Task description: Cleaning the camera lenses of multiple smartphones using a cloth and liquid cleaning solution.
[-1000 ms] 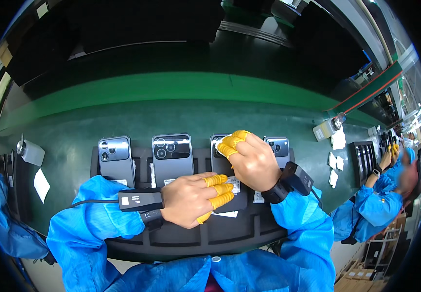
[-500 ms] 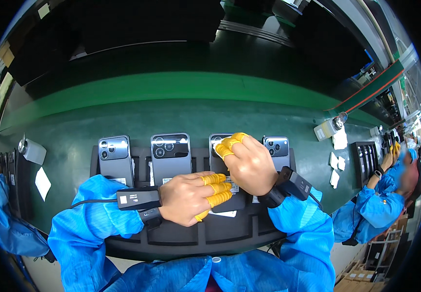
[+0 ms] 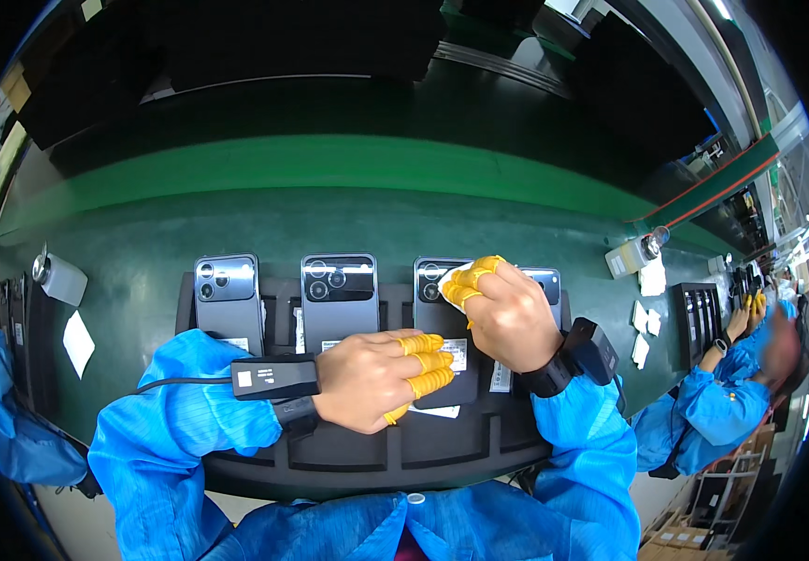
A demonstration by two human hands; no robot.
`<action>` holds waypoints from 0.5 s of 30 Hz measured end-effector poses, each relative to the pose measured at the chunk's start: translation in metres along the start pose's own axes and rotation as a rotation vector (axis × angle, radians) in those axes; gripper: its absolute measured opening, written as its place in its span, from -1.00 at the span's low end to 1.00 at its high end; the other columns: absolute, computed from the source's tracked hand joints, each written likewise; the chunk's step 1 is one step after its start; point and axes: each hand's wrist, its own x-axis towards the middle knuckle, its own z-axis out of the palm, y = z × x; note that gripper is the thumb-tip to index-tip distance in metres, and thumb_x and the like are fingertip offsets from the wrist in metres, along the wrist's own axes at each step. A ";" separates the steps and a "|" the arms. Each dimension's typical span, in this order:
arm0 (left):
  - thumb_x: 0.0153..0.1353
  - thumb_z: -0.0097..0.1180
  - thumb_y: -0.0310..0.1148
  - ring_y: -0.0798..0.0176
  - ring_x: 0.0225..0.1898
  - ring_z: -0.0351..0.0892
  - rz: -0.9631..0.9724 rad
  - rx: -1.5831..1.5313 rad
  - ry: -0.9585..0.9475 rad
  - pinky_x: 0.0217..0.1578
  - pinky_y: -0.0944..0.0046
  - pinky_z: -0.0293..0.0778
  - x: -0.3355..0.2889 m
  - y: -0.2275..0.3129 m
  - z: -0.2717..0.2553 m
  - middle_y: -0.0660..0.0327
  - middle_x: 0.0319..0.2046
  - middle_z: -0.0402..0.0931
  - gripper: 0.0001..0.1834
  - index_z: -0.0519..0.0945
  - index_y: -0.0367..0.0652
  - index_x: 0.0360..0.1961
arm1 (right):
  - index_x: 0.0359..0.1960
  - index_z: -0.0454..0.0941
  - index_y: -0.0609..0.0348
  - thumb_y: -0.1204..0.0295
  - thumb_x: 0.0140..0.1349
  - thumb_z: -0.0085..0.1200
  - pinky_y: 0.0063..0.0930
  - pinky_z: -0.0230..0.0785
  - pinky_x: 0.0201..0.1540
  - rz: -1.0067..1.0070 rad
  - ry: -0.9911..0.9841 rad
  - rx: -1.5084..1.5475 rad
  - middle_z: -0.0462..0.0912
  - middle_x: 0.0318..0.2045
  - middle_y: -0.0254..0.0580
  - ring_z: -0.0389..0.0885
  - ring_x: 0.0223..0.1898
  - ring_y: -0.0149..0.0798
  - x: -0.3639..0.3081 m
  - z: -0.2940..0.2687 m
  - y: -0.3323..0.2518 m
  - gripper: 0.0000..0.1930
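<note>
Four smartphones lie back up in a row on a black compartmented tray (image 3: 283, 453). Each phone has a dark grey back with a glossy camera panel across its top. My left hand (image 3: 362, 383), in yellow finger cots, lies with fingers stretched flat over the lower part of the third phone (image 3: 437, 321), beside a white label. A small white wipe (image 3: 445, 283) is pinched under the curled, yellow-cotted fingers of my right hand (image 3: 514, 318), at the third phone's camera panel. That hand partly hides the fourth phone (image 3: 547, 280). The first phone (image 3: 229, 318) and second phone (image 3: 339, 318) are untouched.
A bottle (image 3: 60, 280) and a white sheet (image 3: 78, 344) are on the green table (image 3: 329, 220) at left. Another bottle (image 3: 630, 257) and several white wipes (image 3: 648, 320) sit at right. A co-worker (image 3: 727, 402) works beside a black tray (image 3: 701, 323); another blue sleeve (image 3: 2, 402) shows at far left.
My right hand has shifted slightly right with the wipe, uncovering more of the third phone's lenses. My left hand stays on that phone. The whole view has shifted a little.
</note>
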 end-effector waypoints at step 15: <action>-0.11 0.12 -0.37 0.14 0.01 0.58 0.025 0.014 0.011 0.10 0.22 0.48 0.000 0.000 -0.004 0.21 -0.06 0.59 -0.52 0.63 -0.05 -0.04 | -0.49 0.63 0.26 0.63 -0.34 0.17 -0.30 0.50 -0.27 -0.009 0.090 0.073 0.56 -0.48 -0.16 0.53 -0.41 -0.12 -0.002 -0.010 0.004 -0.76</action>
